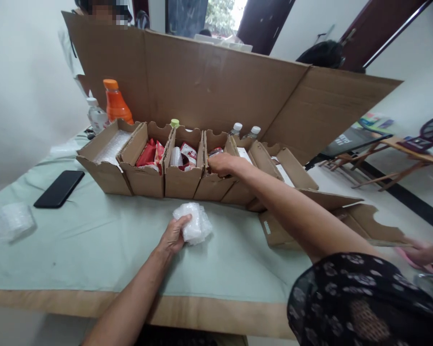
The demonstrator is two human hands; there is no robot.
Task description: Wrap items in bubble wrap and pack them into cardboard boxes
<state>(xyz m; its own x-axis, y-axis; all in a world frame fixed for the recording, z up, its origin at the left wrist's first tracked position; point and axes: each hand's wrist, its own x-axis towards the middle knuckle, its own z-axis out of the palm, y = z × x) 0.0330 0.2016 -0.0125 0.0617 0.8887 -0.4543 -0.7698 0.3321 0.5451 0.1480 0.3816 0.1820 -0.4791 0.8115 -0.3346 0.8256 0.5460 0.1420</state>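
Observation:
My left hand (175, 234) is closed on a folded wad of bubble wrap (197, 226), held just over the green tablecloth (130, 259). My right hand (222, 164) reaches down into a narrow cardboard box (212, 187) in the middle of the row. Its fingers are mostly hidden inside, beside something dark and shiny that I cannot make out. Just left of it, another box (182, 185) holds a red-and-white packet (188, 154) and a clear roll. Red packets (149, 153) fill the box beyond, and bubble wrap (113, 146) lies in the leftmost box (111, 180).
A tall cardboard sheet (216, 81) stands behind the boxes, with an orange bottle (118, 103) and clear bottles before it. On the left lie a black phone (59, 189) and more bubble wrap (12, 221). At right are a cardboard piece (371, 223) and another person's hand (420, 252).

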